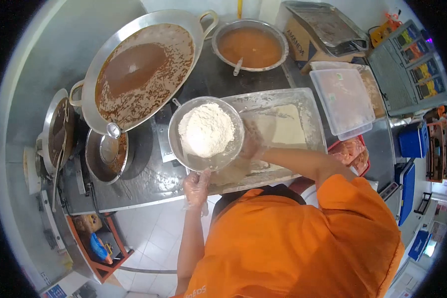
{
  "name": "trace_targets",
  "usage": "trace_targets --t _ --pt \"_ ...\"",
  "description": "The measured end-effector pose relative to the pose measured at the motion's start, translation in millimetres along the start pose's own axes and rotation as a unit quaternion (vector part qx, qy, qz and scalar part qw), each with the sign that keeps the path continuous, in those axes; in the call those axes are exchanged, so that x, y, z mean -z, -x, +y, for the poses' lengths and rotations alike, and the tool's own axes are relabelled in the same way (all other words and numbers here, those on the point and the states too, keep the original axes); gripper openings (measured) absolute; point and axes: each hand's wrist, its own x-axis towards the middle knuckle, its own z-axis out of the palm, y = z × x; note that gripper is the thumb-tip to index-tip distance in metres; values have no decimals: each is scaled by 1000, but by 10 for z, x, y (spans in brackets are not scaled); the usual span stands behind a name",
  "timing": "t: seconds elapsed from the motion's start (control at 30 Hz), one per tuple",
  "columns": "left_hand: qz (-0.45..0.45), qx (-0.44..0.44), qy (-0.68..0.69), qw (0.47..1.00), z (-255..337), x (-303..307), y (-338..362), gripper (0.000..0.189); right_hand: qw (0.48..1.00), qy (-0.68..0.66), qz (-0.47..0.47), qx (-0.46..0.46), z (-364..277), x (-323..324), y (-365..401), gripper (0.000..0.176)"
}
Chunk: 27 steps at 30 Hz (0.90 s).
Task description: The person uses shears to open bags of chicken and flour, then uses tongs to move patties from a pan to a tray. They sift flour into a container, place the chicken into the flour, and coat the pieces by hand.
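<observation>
A round sieve heaped with white flour is held over the left end of a large rectangular tub. My left hand, in a clear plastic glove, is closed at the sieve's near side. Against the sieve's right edge is my right hand, smeared by motion, its fingers unclear. Pale flour lies spread over the bottom of the tub.
A wide pan of brown oil stands at back left, a smaller pot below it. Behind the tub is a bowl of orange liquid. Plastic containers and a red tray of raw meat sit to the right.
</observation>
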Motion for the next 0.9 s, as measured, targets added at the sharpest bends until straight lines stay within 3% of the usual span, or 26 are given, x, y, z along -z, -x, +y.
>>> trace_targets --t 0.17,0.23,0.33,0.37,0.57,0.9 --pt "18 -14 -14 1000 -146 14 -116 27 998 -50 3 31 -10 -614 -468 51" --pt "21 -16 -105 994 -50 26 -112 30 996 -66 -36 55 -62 -724 -483 50" --pt "13 27 -88 996 -384 100 -189 29 981 -102 -117 120 -239 -755 -371 49" --pt "16 28 -87 996 -231 74 -154 29 972 -117 -144 143 -330 -736 -297 49" --pt "13 -45 -120 992 50 32 -71 29 900 -221 -284 245 -925 -572 120 48" --pt "-5 -58 -116 992 -27 85 -61 26 811 -468 -316 154 -777 -401 79 46"
